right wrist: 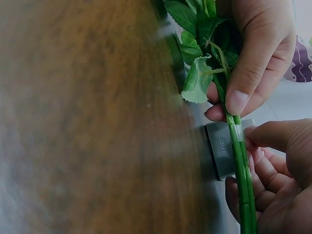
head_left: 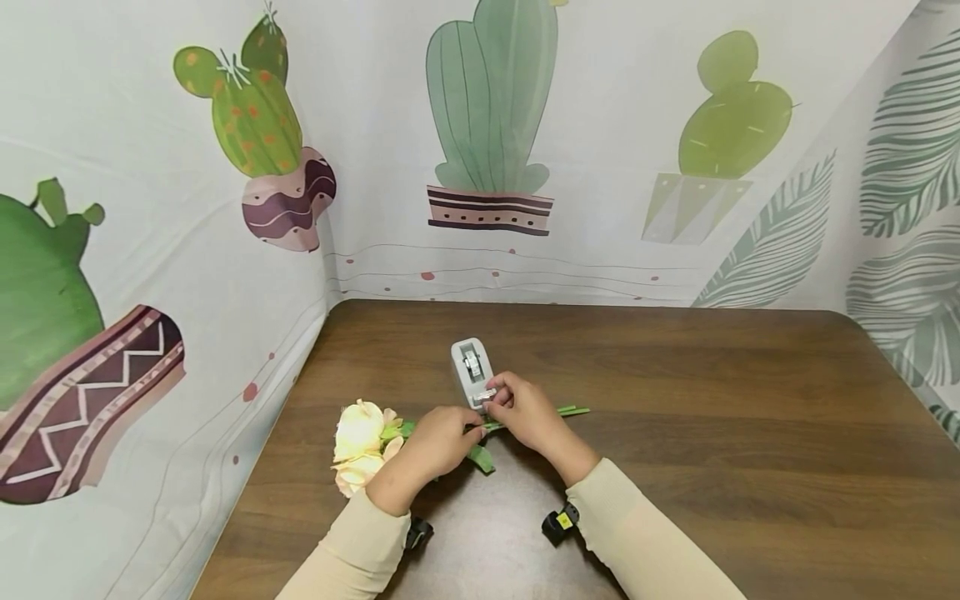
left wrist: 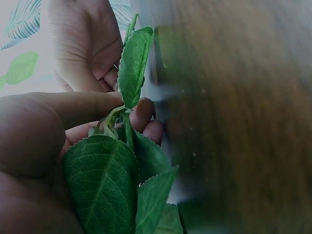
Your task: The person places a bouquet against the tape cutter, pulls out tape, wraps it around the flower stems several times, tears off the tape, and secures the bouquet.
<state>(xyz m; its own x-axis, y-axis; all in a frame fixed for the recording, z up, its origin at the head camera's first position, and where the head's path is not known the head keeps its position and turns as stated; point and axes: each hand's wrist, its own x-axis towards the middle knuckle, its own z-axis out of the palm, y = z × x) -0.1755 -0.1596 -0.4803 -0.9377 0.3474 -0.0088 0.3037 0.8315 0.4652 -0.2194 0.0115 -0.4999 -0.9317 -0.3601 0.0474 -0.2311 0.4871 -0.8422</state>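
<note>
A bunch of artificial flowers with pale yellow-pink blooms [head_left: 358, 432] lies left of centre, its green stems [right wrist: 245, 190] pointing right. My left hand [head_left: 438, 442] pinches the stems between thumb and fingers, just past the leaves [left wrist: 102, 180]. A short strip of clear tape [right wrist: 239, 132] lies across the stems beside the left thumb. At that strip my right hand [head_left: 525, 408] brings thumb and forefinger together and pinches its end; the tips are partly hidden. Right behind the hands stands a grey-white tape dispenser [head_left: 459, 367], its cutter end close to the right fingertips.
The brown wooden table [head_left: 712, 433] extends well to the right of the hands. Behind and to the left hangs a white cloth [head_left: 375, 150] printed with cacti and leaves. Both wrists carry small black cameras, such as the right wrist camera [head_left: 557, 525].
</note>
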